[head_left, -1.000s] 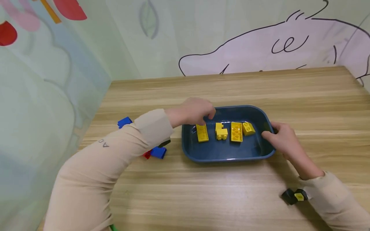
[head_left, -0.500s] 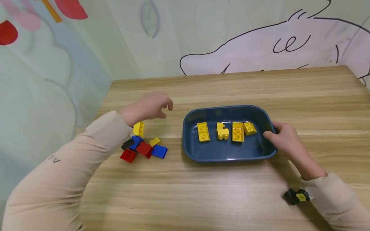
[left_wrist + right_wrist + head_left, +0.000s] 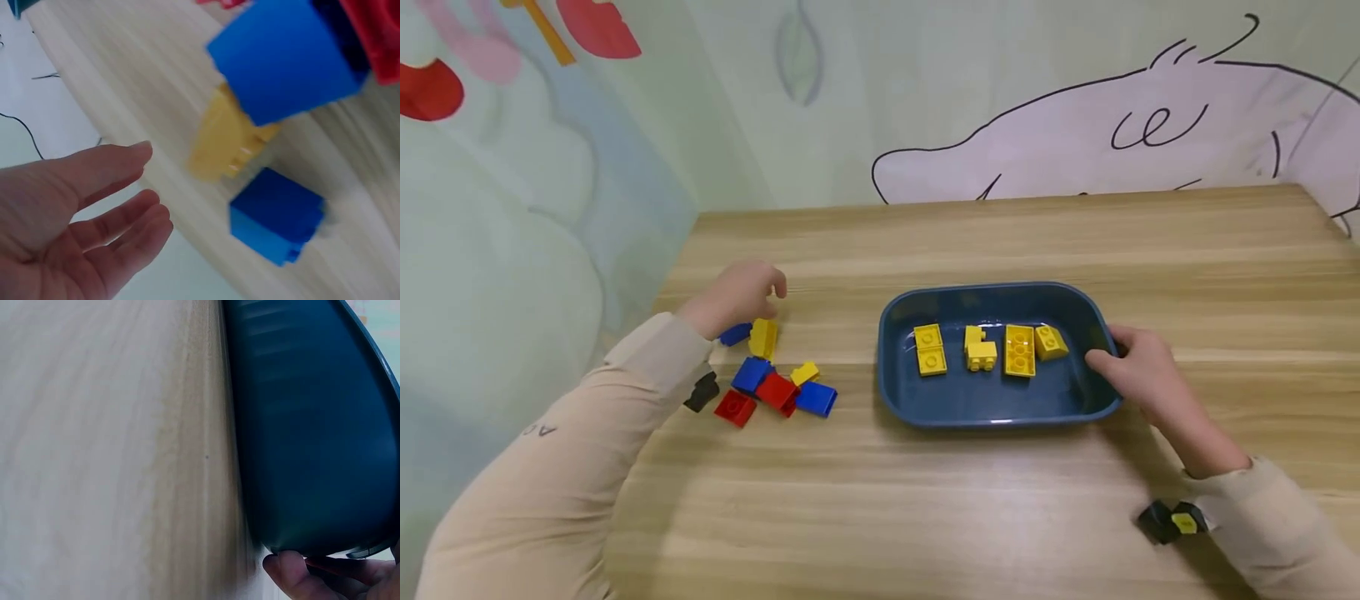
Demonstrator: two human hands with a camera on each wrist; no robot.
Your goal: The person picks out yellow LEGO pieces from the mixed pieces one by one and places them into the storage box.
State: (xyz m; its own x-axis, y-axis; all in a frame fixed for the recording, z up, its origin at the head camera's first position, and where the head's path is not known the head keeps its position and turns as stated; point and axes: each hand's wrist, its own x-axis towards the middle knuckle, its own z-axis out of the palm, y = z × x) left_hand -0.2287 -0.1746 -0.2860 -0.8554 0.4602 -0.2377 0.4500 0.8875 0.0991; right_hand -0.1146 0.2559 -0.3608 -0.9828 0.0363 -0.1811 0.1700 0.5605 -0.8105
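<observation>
My left hand [image 3: 737,293] hovers by the brick pile with nothing in it, its fingers [image 3: 131,215] apart from the thumb. Nearest to it are a yellow brick [image 3: 763,339] and a blue brick [image 3: 735,334], also seen beside the hand in the left wrist view. My right hand [image 3: 1138,364] grips the right rim of a dark blue tray [image 3: 992,417], thumb over the edge and fingers outside. Inside the tray lie several yellow bricks, among them a long one [image 3: 1019,351] and a sloped one [image 3: 1050,342].
More bricks lie left of the tray: a blue one [image 3: 752,375], red ones such as this brick [image 3: 735,407], a small yellow one [image 3: 804,372] and another blue one [image 3: 816,398]. The wooden table [image 3: 925,517] meets a printed wall [image 3: 820,150] at the back and left.
My left hand has moved left from over the tray to the brick pile, leaving a yellow brick in the tray. The right hand stays on the rim.
</observation>
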